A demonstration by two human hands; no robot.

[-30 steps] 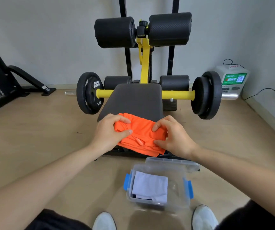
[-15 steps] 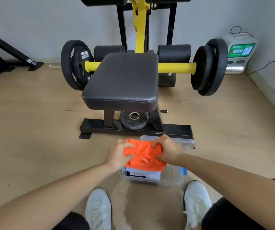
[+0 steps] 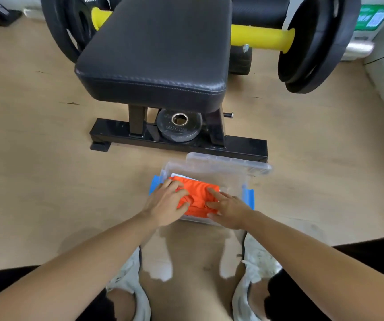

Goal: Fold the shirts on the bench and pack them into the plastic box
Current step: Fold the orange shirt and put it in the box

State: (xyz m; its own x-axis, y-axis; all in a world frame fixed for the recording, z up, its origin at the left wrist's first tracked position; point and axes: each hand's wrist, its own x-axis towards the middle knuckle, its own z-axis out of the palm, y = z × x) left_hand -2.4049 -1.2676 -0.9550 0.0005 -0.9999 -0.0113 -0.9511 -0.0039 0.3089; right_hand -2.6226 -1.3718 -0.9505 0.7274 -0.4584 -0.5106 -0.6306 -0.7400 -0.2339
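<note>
The folded orange shirt [image 3: 197, 193] lies inside the clear plastic box [image 3: 232, 181] on the floor, on top of a white shirt [image 3: 179, 176] whose edge peeks out at the far side. My left hand [image 3: 166, 203] rests flat on the orange shirt's left part, fingers spread over it. On its right part presses my right hand [image 3: 228, 209], fingers stretched forward. The black padded bench [image 3: 158, 49] beyond the box has nothing on its seat.
The box's clear lid [image 3: 229, 162] leans behind it against the bench's black base bar [image 3: 244, 147]. Blue latches [image 3: 249, 198] stick out at the box's sides. A small weight plate [image 3: 178, 126] lies under the bench, a yellow barbell [image 3: 261, 38] with plates behind. My white shoes [image 3: 130, 274] flank the floor below.
Both hands carried the orange shirt from the bench seat down into the box. Their grip on its edges has loosened into flat pressing.
</note>
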